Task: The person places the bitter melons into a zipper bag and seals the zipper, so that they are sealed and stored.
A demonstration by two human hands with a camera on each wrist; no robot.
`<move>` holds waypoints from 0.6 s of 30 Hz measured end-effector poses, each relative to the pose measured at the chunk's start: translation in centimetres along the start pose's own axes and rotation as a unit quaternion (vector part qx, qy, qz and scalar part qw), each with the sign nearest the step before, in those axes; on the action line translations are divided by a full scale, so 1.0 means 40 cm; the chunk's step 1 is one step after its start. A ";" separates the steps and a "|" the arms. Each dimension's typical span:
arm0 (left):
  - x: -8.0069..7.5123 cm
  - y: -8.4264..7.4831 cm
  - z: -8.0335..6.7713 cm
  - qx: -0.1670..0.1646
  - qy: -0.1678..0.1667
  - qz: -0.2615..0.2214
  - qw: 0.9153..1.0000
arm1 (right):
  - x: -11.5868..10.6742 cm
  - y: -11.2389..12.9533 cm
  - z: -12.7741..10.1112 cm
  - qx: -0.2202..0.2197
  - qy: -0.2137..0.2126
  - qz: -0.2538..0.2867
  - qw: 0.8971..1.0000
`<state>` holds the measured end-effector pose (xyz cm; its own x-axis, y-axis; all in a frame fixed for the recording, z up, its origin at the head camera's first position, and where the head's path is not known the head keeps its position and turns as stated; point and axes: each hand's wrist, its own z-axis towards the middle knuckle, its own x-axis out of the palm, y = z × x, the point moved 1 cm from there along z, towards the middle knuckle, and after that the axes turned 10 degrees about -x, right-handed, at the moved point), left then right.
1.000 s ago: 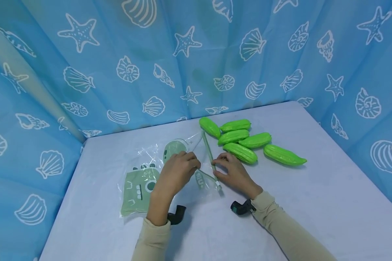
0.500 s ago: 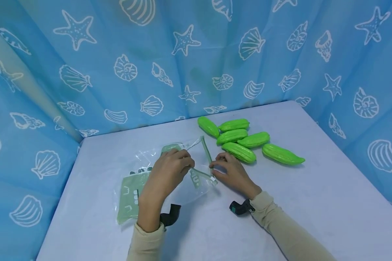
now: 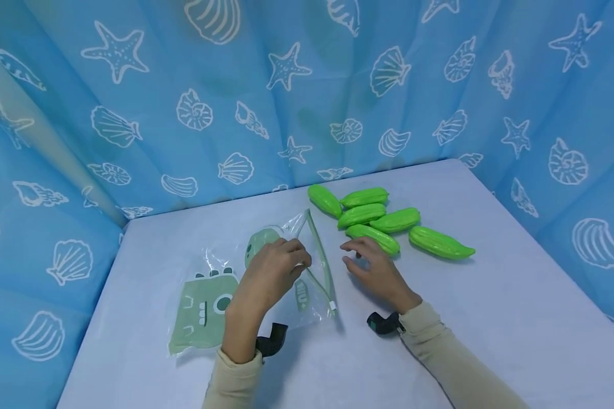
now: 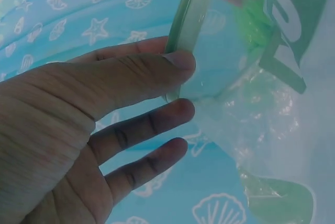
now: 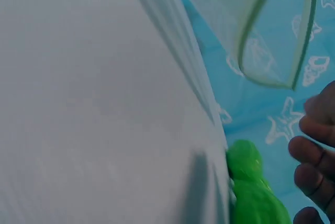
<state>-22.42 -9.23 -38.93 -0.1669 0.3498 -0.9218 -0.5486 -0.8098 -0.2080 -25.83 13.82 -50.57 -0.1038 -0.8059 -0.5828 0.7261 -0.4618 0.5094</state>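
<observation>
Since the earlier frame the right hand (image 3: 376,271) has let go of the zip bag (image 3: 266,272) at frame centre and hovers with fingers spread beside the green gourds (image 3: 384,218). Left hand (image 3: 271,275) pinches the bag's zip rim (image 4: 188,30); holding that mouth wide and steady would ease loading.

A pale lilac-white tabletop (image 5: 78,103) fills most of the view, running off to the left. Above it hangs a clear plastic zip bag with a pale green mouth strip (image 5: 272,41), its opening gaping in a loop. Low down lies a glossy bright green ridged toy gourd (image 5: 254,192) (only part shows). Fingertips of the right hand (image 5: 314,156) edge in, loosely curved, touching nothing, against the blue seashell-print curtain (image 5: 261,114).
</observation>
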 end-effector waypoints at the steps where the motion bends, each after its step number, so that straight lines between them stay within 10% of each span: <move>1: 0.002 -0.001 -0.001 0.000 0.000 -0.004 1.000 | -0.011 0.002 0.000 -0.004 -0.007 -0.008 1.000; 18: 0.002 0.004 0.001 0.002 -0.004 -0.018 1.000 | -0.112 -0.031 -0.011 0.071 -0.060 -0.147 0.985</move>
<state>-22.55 -9.33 -39.03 -0.1539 0.3819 -0.9113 -0.5576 -0.7950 -0.2390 -25.98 18.15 -48.87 -0.3818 -0.6636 -0.6433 0.5517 -0.7221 0.4175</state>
